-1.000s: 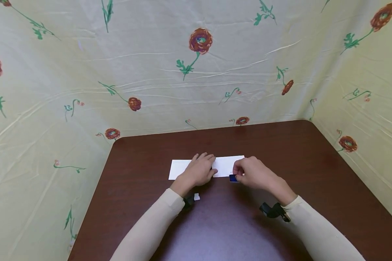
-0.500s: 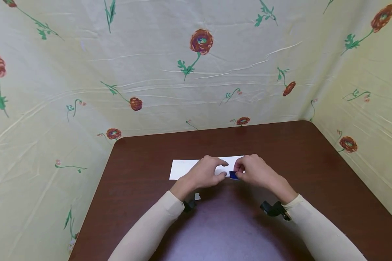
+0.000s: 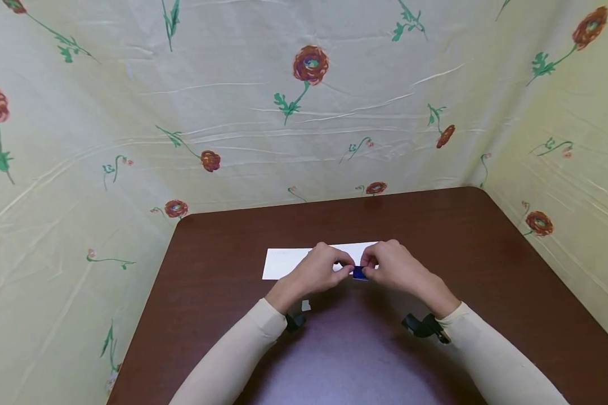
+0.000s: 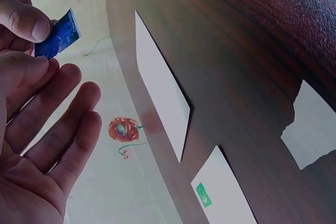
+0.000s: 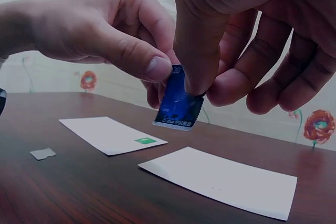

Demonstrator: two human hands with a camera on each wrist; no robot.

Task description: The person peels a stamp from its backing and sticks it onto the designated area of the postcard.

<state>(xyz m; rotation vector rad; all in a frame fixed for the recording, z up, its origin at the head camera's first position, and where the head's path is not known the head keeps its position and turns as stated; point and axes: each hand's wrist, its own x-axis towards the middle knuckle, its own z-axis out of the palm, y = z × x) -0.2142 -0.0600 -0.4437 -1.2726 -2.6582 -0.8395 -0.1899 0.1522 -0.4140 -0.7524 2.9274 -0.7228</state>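
Observation:
A small blue postage stamp (image 3: 360, 273) with toothed edges is held up between both hands. My right hand (image 3: 397, 265) pinches its right side between thumb and index finger. My left hand (image 3: 314, 270) pinches the opposite edge, thumb tip right at the upper corner in the right wrist view. The printed face of the stamp (image 5: 177, 106) shows there, with a pale border along the bottom. Below lie two white envelopes: one envelope (image 5: 100, 134) bears a green stamp (image 5: 145, 140) at its right end; the other envelope (image 5: 226, 179) carries only tiny marks.
A torn scrap of white paper (image 3: 305, 305) lies nearer the body on the dark brown table (image 3: 334, 349). Behind and beside the table hangs a pale flowered cloth (image 3: 233, 95). A black camera mount (image 3: 425, 326) sits at the right wrist.
My left hand has come off the envelopes, moved right and closed its thumb and index finger at the stamp. The right hand stays nearly where it was, still pinching the stamp.

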